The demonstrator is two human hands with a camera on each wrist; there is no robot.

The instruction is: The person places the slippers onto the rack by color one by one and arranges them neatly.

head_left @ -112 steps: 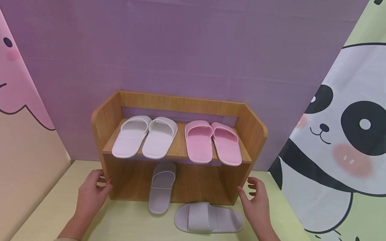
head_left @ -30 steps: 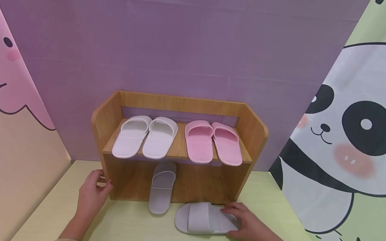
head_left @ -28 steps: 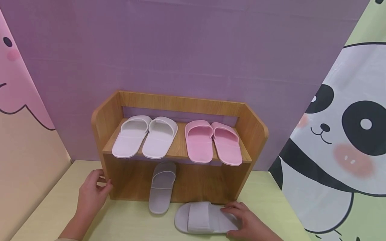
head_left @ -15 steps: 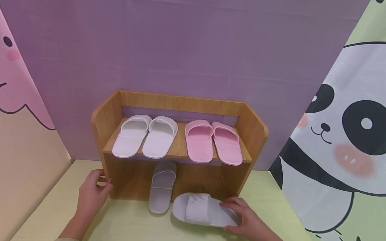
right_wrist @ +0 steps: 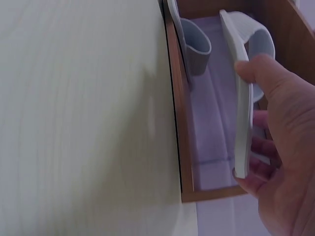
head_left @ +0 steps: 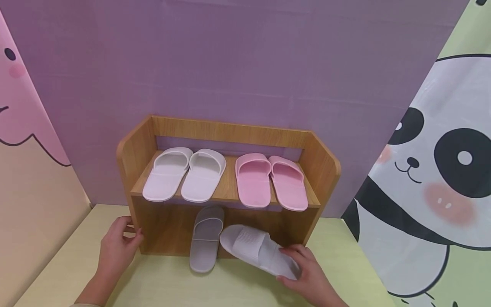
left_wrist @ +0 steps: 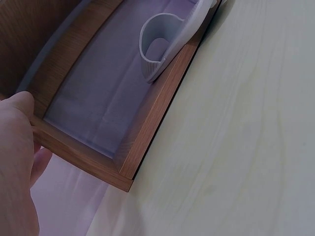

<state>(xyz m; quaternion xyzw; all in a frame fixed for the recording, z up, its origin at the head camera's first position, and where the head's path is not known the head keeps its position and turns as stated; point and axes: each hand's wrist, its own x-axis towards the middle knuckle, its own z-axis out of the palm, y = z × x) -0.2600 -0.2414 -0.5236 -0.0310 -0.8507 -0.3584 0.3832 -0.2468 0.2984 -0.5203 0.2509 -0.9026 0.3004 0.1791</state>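
My right hand (head_left: 308, 273) grips a light grey slipper (head_left: 247, 245) by its heel end, thumb on one edge and fingers on the other. The slipper is raised and tilted, its toe at the front of the lower compartment of a small wooden shoe rack (head_left: 230, 130). In the right wrist view, the held slipper (right_wrist: 243, 113) is seen edge-on above the rack's bottom board. Its mate, another grey slipper (head_left: 205, 251), lies toe inward in that compartment, heel jutting past the front edge. My left hand (head_left: 118, 243) pinches the rack's left side panel between thumb and fingers.
On the upper shelf stand two white slippers (head_left: 165, 177) at left and two pink slippers (head_left: 253, 183) at right. The rack sits on a pale yellow table (head_left: 168, 281), against a purple backdrop (head_left: 238, 64). A panda panel (head_left: 406, 238) borders the right side.
My right hand has left the rack's right side, taken the grey slipper off the table, and moved it up and toward the lower compartment, turning its toe inward. The left hand stays put.
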